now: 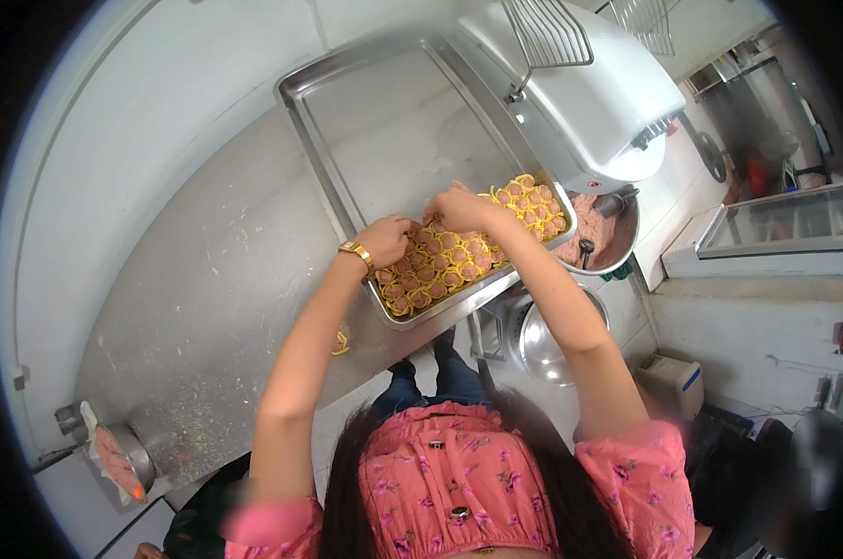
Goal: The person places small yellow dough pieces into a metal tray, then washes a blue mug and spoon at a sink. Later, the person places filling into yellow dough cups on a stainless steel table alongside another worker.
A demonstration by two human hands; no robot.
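Note:
A deep metal tray (321,172) lies tilted across the steel table, with rows of small open-topped dumplings (452,261) packed along its near end. Each has a yellow wrapper around pink minced filling. My left hand (386,241), with a gold watch at the wrist, bends over the far left edge of the rows, its fingers closed and pressed down there. Close beside it on the right, my right hand (456,209) curls downward at the same far edge, fingers drawn together. Both sets of fingertips touch or nearly touch the dumplings; what they pinch is hidden.
Right of the tray stands a large white machine (580,93) with a wire guard. Below it, a metal bowl (623,235) holds pink minced meat and a dark-handled tool. A single dumpling (340,344) lies on the crumb-strewn steel table (198,326). Another bowl (137,456) sits at the far left.

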